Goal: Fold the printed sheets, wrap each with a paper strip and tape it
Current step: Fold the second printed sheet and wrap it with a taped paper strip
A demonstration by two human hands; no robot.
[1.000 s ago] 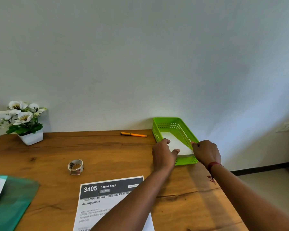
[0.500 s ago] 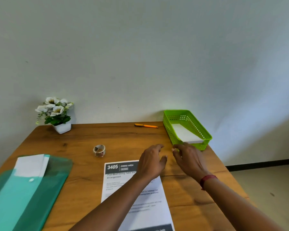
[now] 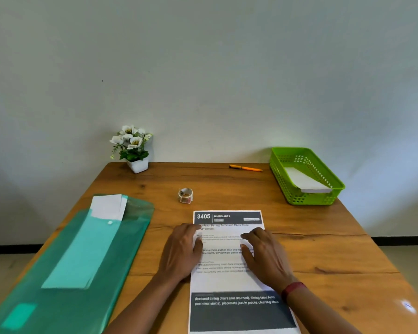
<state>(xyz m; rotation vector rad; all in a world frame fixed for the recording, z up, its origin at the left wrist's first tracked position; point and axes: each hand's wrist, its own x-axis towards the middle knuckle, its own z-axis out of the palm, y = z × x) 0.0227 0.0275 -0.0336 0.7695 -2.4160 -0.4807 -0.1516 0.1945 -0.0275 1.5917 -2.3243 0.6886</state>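
Head view: a wooden table [image 3: 323, 237] stands against a pale wall, with both forearms reaching in from the near edge.
Printed sheet [image 3: 223, 279]: lies flat and unfolded on the table, straight ahead of the person, long side running away from them; its dark header reads "3405 DINING AREA" and a dark band crosses its near end.
Left hand [image 3: 182, 251]: rests palm down on the sheet's left edge, fingers loosely extended and gripping nothing.
Right hand [image 3: 266, 256]: rests palm down on the sheet's right edge, fingers spread and only slightly bent, holding nothing; a red wristband [image 3: 293, 289] sits at the wrist.
Tape roll [image 3: 185, 195]: stands on the table just beyond the sheet's far left corner, apart from it.
Green folder [image 3: 82, 273]: translucent, lies at the left of the table, well apart from the sheet.
White paper strips [image 3: 108, 207]: stick out of the folder's far end; the rest shows as a pale shape through the plastic.
Green basket [image 3: 309, 200]: sits at the far right corner of the table.
Folded white paper [image 3: 304, 182]: lies inside the basket, leaning toward its near end.
Orange pen [image 3: 245, 168]: lies near the wall, just left of the basket.
Flower pot [image 3: 133, 150]: white pot with white blossoms, at the far left by the wall.
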